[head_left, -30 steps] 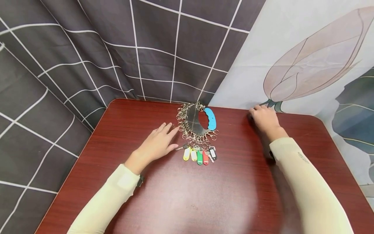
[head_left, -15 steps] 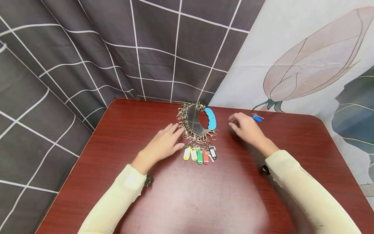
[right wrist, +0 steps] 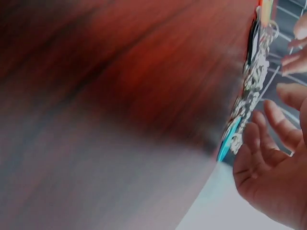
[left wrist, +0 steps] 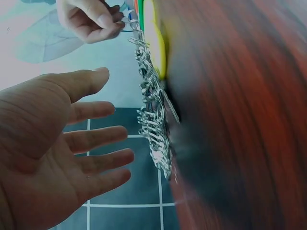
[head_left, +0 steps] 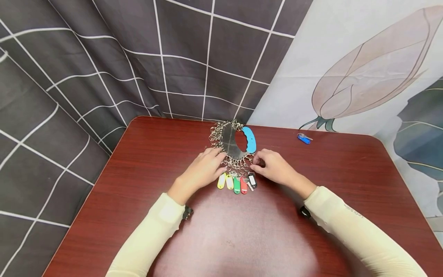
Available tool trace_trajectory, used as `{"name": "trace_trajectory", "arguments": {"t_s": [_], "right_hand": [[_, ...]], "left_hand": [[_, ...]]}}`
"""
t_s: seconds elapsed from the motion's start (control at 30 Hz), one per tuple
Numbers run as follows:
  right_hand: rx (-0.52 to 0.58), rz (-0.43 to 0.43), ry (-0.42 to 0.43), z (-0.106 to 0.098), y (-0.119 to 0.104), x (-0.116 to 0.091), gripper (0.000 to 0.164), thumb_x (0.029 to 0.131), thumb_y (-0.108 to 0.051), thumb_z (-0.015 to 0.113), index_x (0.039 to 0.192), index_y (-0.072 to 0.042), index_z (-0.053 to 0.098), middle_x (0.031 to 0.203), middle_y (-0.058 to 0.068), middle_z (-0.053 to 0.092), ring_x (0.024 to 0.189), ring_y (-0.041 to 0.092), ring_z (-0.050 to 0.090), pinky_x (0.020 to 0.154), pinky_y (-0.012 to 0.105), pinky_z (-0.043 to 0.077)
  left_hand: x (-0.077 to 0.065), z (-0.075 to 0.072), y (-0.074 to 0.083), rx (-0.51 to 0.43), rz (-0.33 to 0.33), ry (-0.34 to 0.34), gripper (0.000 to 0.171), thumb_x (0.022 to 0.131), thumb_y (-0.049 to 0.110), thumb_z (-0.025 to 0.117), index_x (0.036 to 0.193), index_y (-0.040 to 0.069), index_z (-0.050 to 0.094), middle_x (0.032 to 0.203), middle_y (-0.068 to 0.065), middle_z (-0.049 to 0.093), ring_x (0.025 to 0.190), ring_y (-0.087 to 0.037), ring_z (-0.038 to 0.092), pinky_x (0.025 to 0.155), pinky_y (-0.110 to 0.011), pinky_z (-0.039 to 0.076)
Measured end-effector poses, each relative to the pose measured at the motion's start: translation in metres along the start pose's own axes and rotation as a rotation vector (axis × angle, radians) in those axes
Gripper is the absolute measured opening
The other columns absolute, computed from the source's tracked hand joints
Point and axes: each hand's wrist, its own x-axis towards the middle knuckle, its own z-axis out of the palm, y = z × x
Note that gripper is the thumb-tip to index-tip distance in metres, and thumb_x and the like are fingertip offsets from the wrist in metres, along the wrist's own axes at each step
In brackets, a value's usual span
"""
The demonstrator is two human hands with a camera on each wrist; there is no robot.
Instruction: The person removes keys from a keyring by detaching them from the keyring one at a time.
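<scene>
A key holder lies near the table's back edge, a dark metal crescent plate (head_left: 229, 140) with a blue handle (head_left: 250, 140) and many small metal clips (head_left: 238, 163) along its rim. Several key tags sit at its front edge: yellow tags (head_left: 221, 181), a green tag (head_left: 237, 185), a red tag (head_left: 243, 186) and a black tag (head_left: 252, 180), with keys among them. My left hand (head_left: 204, 169) hovers at the left clips, fingers spread and holding nothing in the left wrist view. Beside the right clips is my right hand (head_left: 275, 167), its fingers loosely bent, thumb apart, gripping nothing visible.
A blue key tag with a key (head_left: 304, 139) lies at the back right of the reddish wooden table (head_left: 228, 231). Behind the table hang a dark checked curtain (head_left: 183, 69) and a pale cloth with a flower print (head_left: 367, 73).
My right hand has left the blue tag with its key at the back right and come to the key holder's right side. The left hand has moved slightly right, over the clips.
</scene>
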Motion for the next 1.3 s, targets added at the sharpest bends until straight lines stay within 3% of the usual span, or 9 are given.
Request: {"name": "trace_trajectory", "arguments": {"t_s": [0.27,0.63,0.83,1.0,1.3], "right_hand": [[-0.114,0.014,-0.075,0.009,-0.017,-0.001,0.028,0.084,-0.035,0.084,0.078,-0.019,0.063,0.08,-0.002,0.059,0.075,0.016,0.054,0.067,0.036,0.049],[-0.178,-0.01,-0.097,0.009,-0.023,-0.002,0.024,0.084,-0.021,0.081,0.073,-0.021,0.059,0.079,-0.004,0.054,0.074,0.019,0.052,0.062,0.035,0.045],[-0.132,-0.014,-0.09,0.006,-0.02,-0.005,0.013,0.087,-0.009,0.072,0.079,-0.016,0.066,0.083,-0.002,0.061,0.08,0.021,0.057,0.073,0.041,0.052],[-0.084,0.024,-0.09,0.003,-0.015,-0.006,0.008,0.093,-0.008,0.07,0.087,-0.011,0.069,0.085,0.0,0.065,0.084,0.021,0.062,0.08,0.043,0.054],[-0.025,0.066,-0.054,-0.001,-0.007,-0.004,0.006,0.095,-0.008,0.069,0.09,-0.011,0.066,0.083,0.0,0.065,0.078,0.018,0.058,0.075,0.038,0.051]], "left_hand": [[0.008,0.001,0.012,-0.026,0.002,0.007,0.04,0.099,0.031,0.069,0.131,0.006,0.064,0.137,-0.016,0.062,0.129,-0.035,0.056,0.11,-0.052,0.047],[0.014,0.002,0.022,-0.038,0.031,-0.001,0.03,0.101,0.029,0.067,0.118,0.005,0.069,0.119,-0.013,0.067,0.113,-0.032,0.06,0.103,-0.046,0.051],[0.02,0.005,0.025,-0.013,0.048,0.009,0.024,0.1,0.027,0.067,0.112,0.006,0.07,0.112,-0.011,0.067,0.105,-0.029,0.06,0.099,-0.042,0.051],[0.027,0.009,0.031,0.007,0.055,0.015,0.019,0.099,0.023,0.07,0.108,0.007,0.073,0.106,-0.007,0.067,0.097,-0.026,0.058,0.092,-0.037,0.051],[0.042,0.016,0.043,-0.029,0.012,-0.042,0.016,0.098,0.027,0.07,0.1,0.012,0.075,0.106,-0.005,0.066,0.1,-0.025,0.058,0.094,-0.036,0.052]]}}
